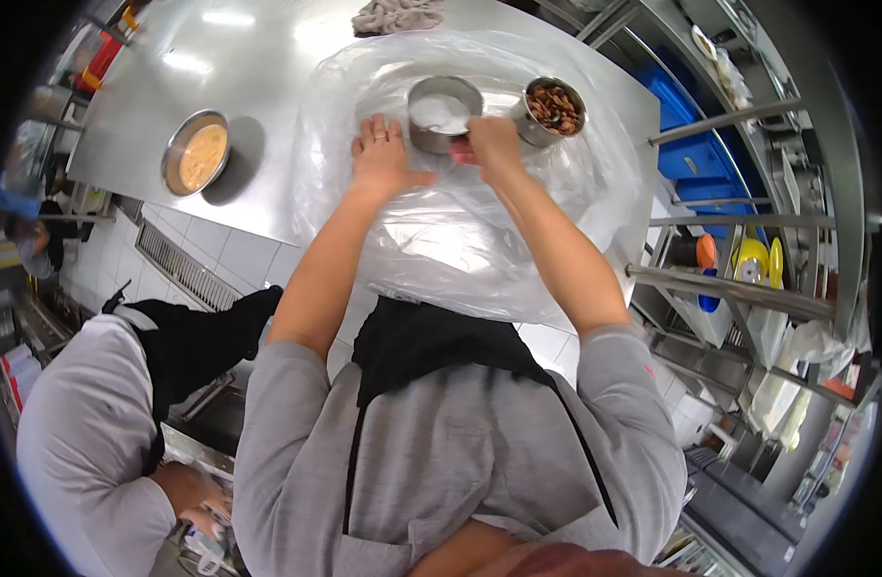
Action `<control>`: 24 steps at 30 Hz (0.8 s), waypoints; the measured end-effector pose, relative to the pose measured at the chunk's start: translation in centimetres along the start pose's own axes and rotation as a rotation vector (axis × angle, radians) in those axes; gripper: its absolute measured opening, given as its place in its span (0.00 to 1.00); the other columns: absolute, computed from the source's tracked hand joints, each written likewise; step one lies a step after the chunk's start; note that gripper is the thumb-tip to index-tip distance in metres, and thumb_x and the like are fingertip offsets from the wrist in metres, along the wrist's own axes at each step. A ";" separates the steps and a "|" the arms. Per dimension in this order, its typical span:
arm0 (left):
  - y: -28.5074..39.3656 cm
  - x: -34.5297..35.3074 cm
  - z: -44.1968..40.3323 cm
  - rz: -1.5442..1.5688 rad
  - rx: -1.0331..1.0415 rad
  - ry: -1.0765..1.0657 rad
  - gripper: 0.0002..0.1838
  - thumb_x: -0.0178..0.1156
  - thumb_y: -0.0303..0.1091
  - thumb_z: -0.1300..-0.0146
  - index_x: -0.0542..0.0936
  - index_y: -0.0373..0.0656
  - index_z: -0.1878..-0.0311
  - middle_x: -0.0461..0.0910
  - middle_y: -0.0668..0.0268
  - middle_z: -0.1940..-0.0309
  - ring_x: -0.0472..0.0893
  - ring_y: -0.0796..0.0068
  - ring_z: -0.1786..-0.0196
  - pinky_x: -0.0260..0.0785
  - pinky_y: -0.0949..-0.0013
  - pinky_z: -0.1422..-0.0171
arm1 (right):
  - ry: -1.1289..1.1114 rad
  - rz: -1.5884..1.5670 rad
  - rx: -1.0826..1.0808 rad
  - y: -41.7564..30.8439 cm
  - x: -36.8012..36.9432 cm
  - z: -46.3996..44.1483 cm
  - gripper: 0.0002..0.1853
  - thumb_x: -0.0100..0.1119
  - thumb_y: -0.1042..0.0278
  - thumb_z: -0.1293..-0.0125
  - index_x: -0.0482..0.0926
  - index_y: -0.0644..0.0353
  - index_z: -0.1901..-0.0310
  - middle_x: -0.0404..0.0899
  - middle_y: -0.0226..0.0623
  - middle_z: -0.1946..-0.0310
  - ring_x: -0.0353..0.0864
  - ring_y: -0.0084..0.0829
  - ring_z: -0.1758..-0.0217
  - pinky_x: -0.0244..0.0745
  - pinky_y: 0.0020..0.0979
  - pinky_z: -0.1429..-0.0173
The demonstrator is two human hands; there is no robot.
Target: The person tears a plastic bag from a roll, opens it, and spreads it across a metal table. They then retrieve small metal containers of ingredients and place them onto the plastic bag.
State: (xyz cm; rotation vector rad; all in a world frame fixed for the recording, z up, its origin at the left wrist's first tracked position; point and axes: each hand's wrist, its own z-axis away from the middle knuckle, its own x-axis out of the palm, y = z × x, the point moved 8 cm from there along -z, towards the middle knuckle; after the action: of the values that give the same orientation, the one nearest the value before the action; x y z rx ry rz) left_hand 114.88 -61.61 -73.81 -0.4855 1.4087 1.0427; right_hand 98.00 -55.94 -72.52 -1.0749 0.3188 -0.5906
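Observation:
My left hand [381, 159] lies flat on a clear plastic sheet [340, 197], fingers spread and a ring on one of them. Just right of it stands a round metal container [431, 139] with something white inside. My right hand [491, 149] is closed at that container's right edge; whatever it grips, if anything, is hidden by the fingers. Beside it, on the right, a metal cup [532, 133] holds brown, nut-like pieces [554, 108]. All of these rest on the plastic.
A metal bowl [172, 171] of pale orange mixture stands on the steel table [258, 91] at left. A crumpled cloth [397, 14] lies at the far edge. Shelves with blue bins [686, 144] line the right. Another person [95, 413] bends over at lower left.

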 end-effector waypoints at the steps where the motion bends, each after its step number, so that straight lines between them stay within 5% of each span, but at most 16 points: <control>1: 0.2 -0.1 0.2 -0.026 -0.006 -0.031 0.67 0.73 0.65 0.59 0.50 0.36 0.24 0.44 0.43 0.23 0.42 0.38 0.21 0.46 0.36 0.25 | 0.040 -0.013 -0.039 0.6 0.4 -1.0 0.14 0.50 0.70 0.37 0.77 0.78 0.68 0.80 0.50 0.77 0.82 0.36 0.81 0.79 0.32 0.81; 5: 0.5 -0.8 0.8 -0.056 -0.033 -0.117 0.67 0.73 0.63 0.59 0.47 0.41 0.22 0.42 0.45 0.22 0.41 0.35 0.22 0.47 0.34 0.26 | 0.045 -0.048 -0.193 -0.6 2.8 -2.4 0.16 0.52 0.65 0.35 0.79 0.74 0.69 0.81 0.46 0.76 0.83 0.33 0.80 0.79 0.32 0.80; 8: 0.2 -0.7 0.9 -0.042 -0.036 -0.105 0.65 0.73 0.62 0.57 0.47 0.46 0.22 0.43 0.45 0.22 0.42 0.33 0.23 0.47 0.33 0.26 | -0.155 0.198 -0.154 -0.4 2.3 -0.4 0.18 0.54 0.59 0.34 0.81 0.70 0.68 0.82 0.43 0.75 0.83 0.35 0.79 0.80 0.36 0.74; 9: 0.4 -0.7 1.1 -0.062 -0.029 -0.123 0.64 0.72 0.61 0.56 0.48 0.46 0.22 0.44 0.45 0.23 0.42 0.33 0.23 0.47 0.34 0.26 | -0.239 0.532 -0.300 -0.3 1.3 0.0 0.19 0.54 0.54 0.34 0.83 0.65 0.63 0.85 0.42 0.69 0.85 0.40 0.70 0.80 0.44 0.59; 11: 1.1 -1.0 1.3 -0.091 -0.018 -0.148 0.60 0.71 0.60 0.53 0.50 0.46 0.23 0.45 0.45 0.23 0.44 0.35 0.22 0.47 0.35 0.25 | -0.119 1.052 -0.613 -1.0 -2.6 2.4 0.20 0.53 0.50 0.33 0.83 0.60 0.57 0.85 0.46 0.60 0.84 0.44 0.57 0.76 0.47 0.47; 13: 2.3 -0.1 1.4 -0.096 0.135 -0.087 0.55 0.70 0.57 0.51 0.55 0.45 0.25 0.48 0.46 0.23 0.46 0.36 0.23 0.49 0.36 0.26 | 0.249 1.357 -1.095 -0.5 -7.2 5.3 0.22 0.52 0.48 0.32 0.83 0.60 0.58 0.83 0.47 0.53 0.82 0.41 0.48 0.74 0.44 0.45; 15: 3.7 0.0 1.4 -0.126 0.249 -0.026 0.47 0.69 0.54 0.49 0.62 0.43 0.29 0.54 0.46 0.26 0.52 0.39 0.24 0.54 0.39 0.28 | 0.310 1.562 -1.168 1.1 -11.3 6.6 0.23 0.50 0.47 0.31 0.81 0.62 0.58 0.83 0.47 0.52 0.80 0.41 0.44 0.75 0.43 0.44; 18: 6.2 -0.6 1.3 -0.107 0.310 -0.009 0.30 0.66 0.46 0.44 0.74 0.39 0.41 0.69 0.45 0.37 0.67 0.44 0.33 0.65 0.46 0.34 | -0.013 1.449 -0.465 0.4 -15.1 4.1 0.24 0.48 0.47 0.29 0.79 0.64 0.57 0.85 0.44 0.57 0.84 0.41 0.52 0.76 0.43 0.45; 21: 9.7 -1.9 -0.4 0.089 0.400 0.006 0.14 0.61 0.36 0.41 0.79 0.36 0.57 0.79 0.48 0.52 0.77 0.47 0.46 0.71 0.52 0.43 | 0.267 0.620 -0.289 -2.7 -18.8 1.6 0.23 0.50 0.50 0.30 0.76 0.67 0.56 0.85 0.46 0.66 0.86 0.38 0.67 0.80 0.39 0.55; 24: 12.7 -1.3 -2.5 0.231 0.602 0.227 0.08 0.56 0.28 0.41 0.80 0.35 0.62 0.80 0.50 0.59 0.79 0.49 0.52 0.72 0.54 0.47 | 0.304 0.321 -0.138 -4.4 -17.9 -1.4 0.17 0.55 0.58 0.34 0.77 0.68 0.56 0.83 0.44 0.74 0.82 0.27 0.79 0.78 0.29 0.77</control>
State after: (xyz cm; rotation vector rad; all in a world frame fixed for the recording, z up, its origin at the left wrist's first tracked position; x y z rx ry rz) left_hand 103.38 -57.64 -69.29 0.0048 1.9208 0.6995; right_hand 81.62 -47.85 -69.90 -1.0381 0.7915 -0.4459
